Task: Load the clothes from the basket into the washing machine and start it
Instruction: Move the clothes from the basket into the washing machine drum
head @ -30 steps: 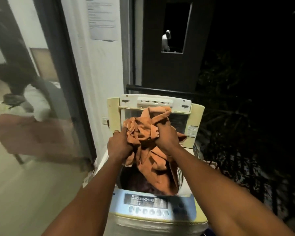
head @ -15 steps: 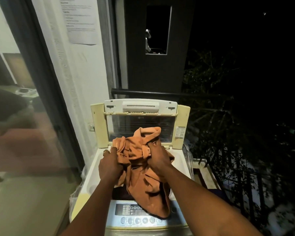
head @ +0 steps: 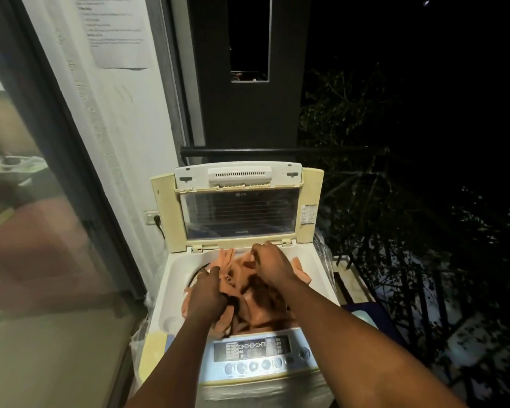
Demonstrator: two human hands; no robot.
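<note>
A top-loading washing machine (head: pixel 174 278) stands in front of me with its lid (head: pixel 239 213) raised upright at the back. An orange garment (head: pixel 256 307) lies bunched in the drum opening. My left hand (head: pixel 208 293) grips its left side and my right hand (head: pixel 270 265) grips cloth near the back rim. Both hands are down at the level of the opening. The control panel (head: pixel 253 351) with its row of round buttons faces me at the front. The basket is out of view.
A white wall (head: pixel 121 119) with a taped paper notice (head: pixel 115 30) and a glass sliding door (head: pixel 27 201) stand to the left. A wall socket (head: pixel 152 219) sits beside the lid. A dark railing (head: pixel 277 150) and foliage (head: pixel 395 231) lie behind and to the right.
Both hands have lowered the orange garment from chest height in front of the lid down into the drum opening. The camera has tilted down.
</note>
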